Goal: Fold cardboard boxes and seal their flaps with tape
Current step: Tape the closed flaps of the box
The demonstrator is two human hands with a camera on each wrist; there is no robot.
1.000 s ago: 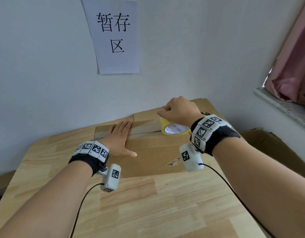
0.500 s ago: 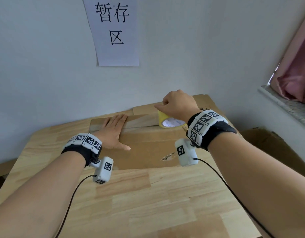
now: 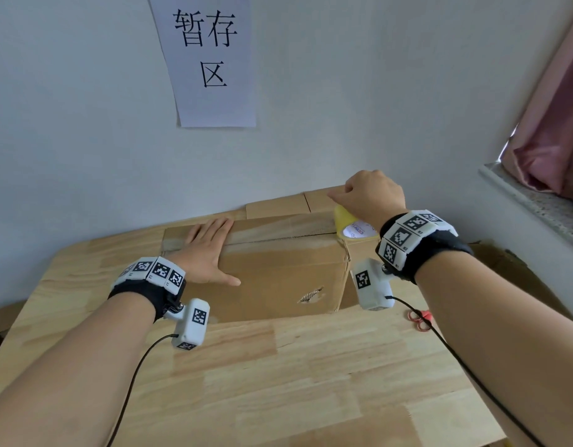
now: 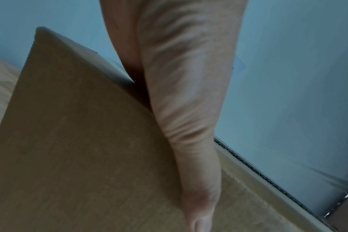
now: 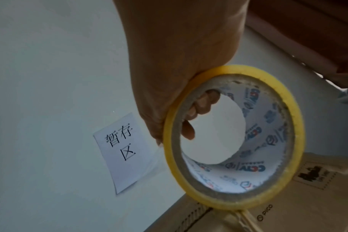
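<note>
A brown cardboard box (image 3: 278,272) stands on the wooden table (image 3: 278,382) against the wall, with a strip of clear tape (image 3: 278,229) along its top seam. My left hand (image 3: 207,250) lies flat on the box's top left, fingers straight, thumb out over the front face. My right hand (image 3: 370,196) grips a yellow tape roll (image 3: 351,224) at the box's top right corner. In the right wrist view my fingers (image 5: 197,109) curl through the tape roll's (image 5: 234,138) core. The left wrist view shows my palm (image 4: 185,78) on the box (image 4: 79,141).
A second cardboard box (image 3: 288,204) sits behind the first one at the wall. Red-handled scissors (image 3: 420,319) lie on the table under my right forearm. More cardboard (image 3: 511,272) leans right of the table. A paper sign (image 3: 211,59) hangs on the wall.
My right hand has drawn the tape roll rightwards along the top seam to the box's right corner. The left hand has stayed flat on the box's left end.
</note>
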